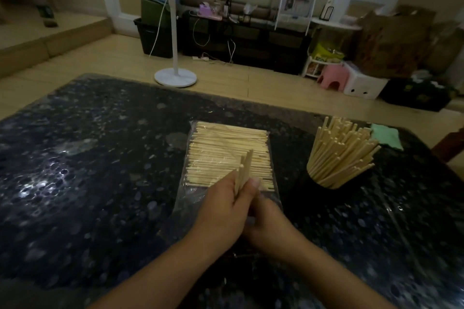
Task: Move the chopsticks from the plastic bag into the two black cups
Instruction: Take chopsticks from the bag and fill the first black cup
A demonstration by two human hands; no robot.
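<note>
Small bundle of chopsticks (243, 172) held upright, pinched between left hand (221, 211) and right hand (270, 226), over plastic bag (227, 155); bagged sticks laid crosswise; filled black cup (326, 182) set to right, nearer right hand; second cup not seen

Black cup (326, 184): almost wholly hidden by the fanned chopsticks (341, 153) standing in it; only a dark sliver at the base shows. A second cup cannot be made out.

Left hand (221, 216) and right hand (270, 223): pressed together; lower ends of the held sticks (244, 170) hidden between them. Right fingers mostly covered by the left hand. Both forearms cut off by the near edge.

Plastic bag (190, 198): near end hidden under the hands.

Counter (88, 170): left, right and near sides cut off.

Far shelf items: too blurred to tell.
</note>
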